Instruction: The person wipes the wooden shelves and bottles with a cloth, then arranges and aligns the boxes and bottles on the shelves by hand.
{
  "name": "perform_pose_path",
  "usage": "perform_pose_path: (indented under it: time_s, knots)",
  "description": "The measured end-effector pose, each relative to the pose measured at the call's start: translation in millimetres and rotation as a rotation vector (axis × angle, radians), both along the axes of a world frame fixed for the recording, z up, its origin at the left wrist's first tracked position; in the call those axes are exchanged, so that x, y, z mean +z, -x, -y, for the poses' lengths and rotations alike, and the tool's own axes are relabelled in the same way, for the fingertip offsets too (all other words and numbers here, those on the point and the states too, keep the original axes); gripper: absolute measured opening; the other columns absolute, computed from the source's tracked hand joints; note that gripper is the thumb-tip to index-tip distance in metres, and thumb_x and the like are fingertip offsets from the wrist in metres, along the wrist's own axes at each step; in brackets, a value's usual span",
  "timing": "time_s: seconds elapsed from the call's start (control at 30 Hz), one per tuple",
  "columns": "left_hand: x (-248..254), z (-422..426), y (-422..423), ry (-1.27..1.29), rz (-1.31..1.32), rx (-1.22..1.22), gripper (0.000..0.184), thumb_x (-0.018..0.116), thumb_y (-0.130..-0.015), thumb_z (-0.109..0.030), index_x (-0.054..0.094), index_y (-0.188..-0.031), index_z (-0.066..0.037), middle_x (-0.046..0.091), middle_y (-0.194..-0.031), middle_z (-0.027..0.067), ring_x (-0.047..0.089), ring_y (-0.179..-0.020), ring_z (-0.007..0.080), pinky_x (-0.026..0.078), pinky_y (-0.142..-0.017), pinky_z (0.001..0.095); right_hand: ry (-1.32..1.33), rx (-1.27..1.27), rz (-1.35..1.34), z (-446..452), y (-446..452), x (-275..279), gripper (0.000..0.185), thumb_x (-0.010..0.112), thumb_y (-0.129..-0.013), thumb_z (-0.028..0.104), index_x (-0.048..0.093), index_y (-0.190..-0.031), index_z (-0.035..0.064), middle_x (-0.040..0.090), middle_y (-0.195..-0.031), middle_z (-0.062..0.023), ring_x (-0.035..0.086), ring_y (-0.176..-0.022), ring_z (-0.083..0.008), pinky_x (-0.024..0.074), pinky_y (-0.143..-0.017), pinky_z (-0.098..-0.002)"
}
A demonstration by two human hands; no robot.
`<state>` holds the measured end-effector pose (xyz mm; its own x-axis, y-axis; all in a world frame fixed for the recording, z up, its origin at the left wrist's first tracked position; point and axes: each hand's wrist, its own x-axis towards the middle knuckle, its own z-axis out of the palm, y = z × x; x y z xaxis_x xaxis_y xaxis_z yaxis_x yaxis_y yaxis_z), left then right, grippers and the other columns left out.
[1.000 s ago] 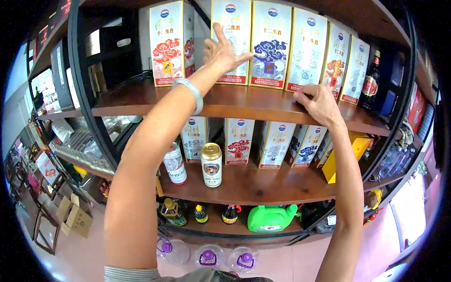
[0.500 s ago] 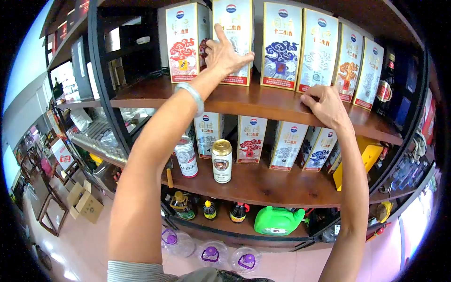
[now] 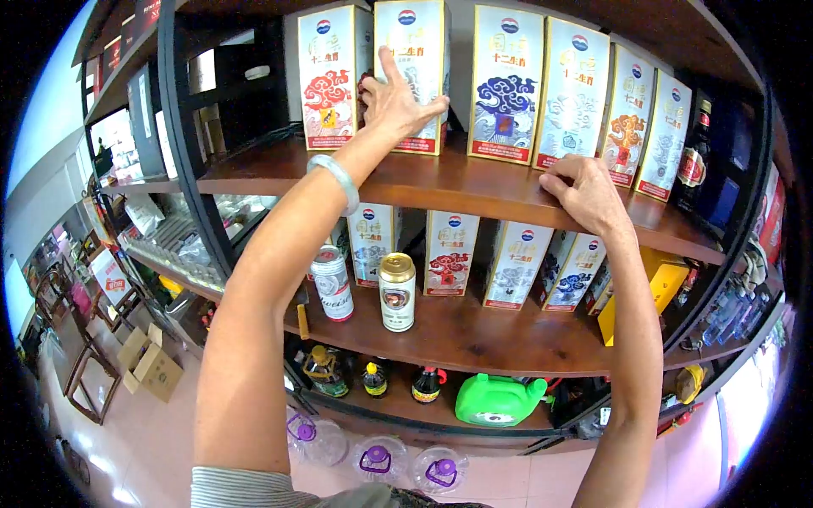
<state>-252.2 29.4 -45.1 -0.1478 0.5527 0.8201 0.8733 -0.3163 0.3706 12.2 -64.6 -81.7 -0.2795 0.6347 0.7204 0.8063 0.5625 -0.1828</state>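
My left hand [image 3: 395, 103], with a pale bangle at its wrist, is spread across the front of a white-and-gold box [image 3: 428, 51] on the upper shelf, fingers apart around its sides. To its left stands a box with a red cloud pattern [image 3: 329, 85]. A gap separates the held box from the blue-patterned box [image 3: 506, 93] on its right. My right hand [image 3: 583, 190] rests on the front edge of the upper shelf [image 3: 474, 188], fingers curled, below a pale-patterned box [image 3: 573, 93]. Whether anything is under those fingers is hidden.
The middle shelf [image 3: 474, 337] bears more boxes, a white can [image 3: 331, 285] and a gold-topped can [image 3: 397, 293]. Lower down are dark bottles and a green jug [image 3: 500, 400]. Clear jugs with purple caps stand on the floor. A dark bottle [image 3: 694, 161] stands far right above.
The box at my left hand has shifted left, away from the blue-patterned box and close to the red-patterned one. My left hand moved with it. My right hand stays at the shelf edge.
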Motion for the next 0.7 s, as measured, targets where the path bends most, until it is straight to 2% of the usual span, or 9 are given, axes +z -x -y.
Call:
perform_pose_path:
  time_s: [0.07, 0.1, 0.2, 0.27, 0.33, 0.37, 0.5, 0.63, 0.7]
  knots:
    - [-4.7, -1.5, 0.8, 0.004, -0.034, -0.01, 0.122, 0.075, -0.064, -0.048, -0.012, -0.139, -0.008, 0.028, -0.113, 0.0396, 0.045, -0.095, 0.0529, 0.041, -0.08, 0.0558, 0.022, -0.029, 0.017, -0.9, -0.9, 0.6, 0.02, 0.061, -0.077, 0.015, 0.066, -0.084, -0.0037, 0.064, -0.082, -0.0187, 0.061, -0.074, -0.028, 0.0468, -0.072, -0.0368]
    - [-7.2, 9.7, -0.6, -0.003, -0.055, -0.073, 0.116, 0.073, -0.068, -0.047, -0.007, -0.139, -0.001, 0.025, -0.114, 0.0407, 0.044, -0.096, 0.0515, 0.038, -0.082, 0.0569, 0.021, -0.041, 0.029, 1.4, 0.2, 1.7, 0.02, 0.062, -0.077, 0.015, 0.067, -0.084, -0.0037, 0.064, -0.082, -0.0188, 0.062, -0.074, -0.0271, 0.047, -0.072, -0.0368]
    - [-27.2, 23.2, -19.7, -0.423, -0.379, 0.098, 0.108, 0.07, -0.072, -0.043, -0.002, -0.138, 0.004, 0.027, -0.116, 0.0426, 0.039, -0.105, 0.0548, 0.034, -0.092, 0.0565, 0.048, -0.006, -0.025, 0.7, 0.9, 2.1, 0.023, 0.06, -0.077, 0.017, 0.065, -0.079, -0.0047, 0.062, -0.077, -0.0231, 0.06, -0.073, -0.0351, 0.0459, -0.07, -0.0409]
    - [-23.5, 43.0, -40.9, -0.217, -0.397, -0.159, 0.095, 0.067, -0.075, -0.035, 0.008, -0.136, 0.007, 0.033, -0.11, 0.0392, 0.04, -0.102, 0.0479, 0.035, -0.087, 0.056, 0.025, -0.008, -0.017, 1.1, 1.5, 1.7, 0.023, 0.06, -0.077, 0.017, 0.065, -0.079, -0.0048, 0.062, -0.077, -0.0233, 0.06, -0.072, -0.0352, 0.046, -0.07, -0.0411]
    - [-25.1, 32.0, -63.2, -0.208, -0.327, -0.238, 0.09, 0.066, -0.076, -0.034, 0.011, -0.134, 0.009, 0.034, -0.108, 0.0391, 0.043, -0.099, 0.0463, 0.039, -0.083, 0.0542, 0.008, -0.002, -0.004, 1.3, 1.5, 0.8, 0.023, 0.06, -0.077, 0.017, 0.065, -0.079, -0.0049, 0.062, -0.077, -0.0237, 0.06, -0.073, -0.0353, 0.0459, -0.07, -0.0415]
    - [-20.5, 25.0, -72.6, -0.135, -0.213, -0.372, 0.088, 0.065, -0.078, -0.033, 0.01, -0.133, 0.008, 0.035, -0.105, 0.0368, 0.044, -0.096, 0.0468, 0.042, -0.08, 0.0532, -0.001, 0.005, 0.0, 0.5, 1.2, 0.3, 0.023, 0.061, -0.077, 0.017, 0.065, -0.079, -0.0051, 0.061, -0.077, -0.0239, 0.061, -0.073, -0.0353, 0.0459, -0.07, -0.0418]
    - [-6.3, 21.3, -104.5, -0.078, -0.217, -0.226, 0.091, 0.064, -0.077, -0.038, 0.008, -0.135, 0.003, 0.034, -0.103, 0.0322, 0.043, -0.094, 0.0468, 0.042, -0.077, 0.0547, -0.034, 0.019, 0.017, -4.0, -3.1, -0.6, 0.022, 0.061, -0.076, 0.017, 0.064, -0.077, -0.0052, 0.06, -0.073, -0.0256, 0.06, -0.073, -0.0373, 0.0456, -0.07, -0.0432]
    - [-5.3, 8.5, -124.6, -0.056, -0.221, -0.049, 0.092, 0.065, -0.073, -0.041, 0.009, -0.138, -0.005, 0.03, -0.108, 0.0292, 0.034, -0.101, 0.044, 0.038, -0.075, 0.0574, 0.004, 0.015, 0.002, -3.3, -3.1, 0.0, 0.022, 0.061, -0.077, 0.017, 0.064, -0.076, -0.0051, 0.059, -0.069, -0.0264, 0.059, -0.069, -0.0396, 0.0456, -0.069, -0.0444]
    - [-6.6, 5.5, -131.7, -0.047, -0.188, -0.014, 0.094, 0.066, -0.072, -0.04, 0.006, -0.138, -0.01, 0.021, -0.118, 0.0367, 0.032, -0.105, 0.0504, 0.037, -0.077, 0.0608, 0.021, -0.003, 0.008, -2.4, -2.4, 1.0, 0.022, 0.062, -0.077, 0.017, 0.064, -0.076, -0.0054, 0.059, -0.068, -0.0272, 0.06, -0.068, -0.0404, 0.0459, -0.069, -0.0443]
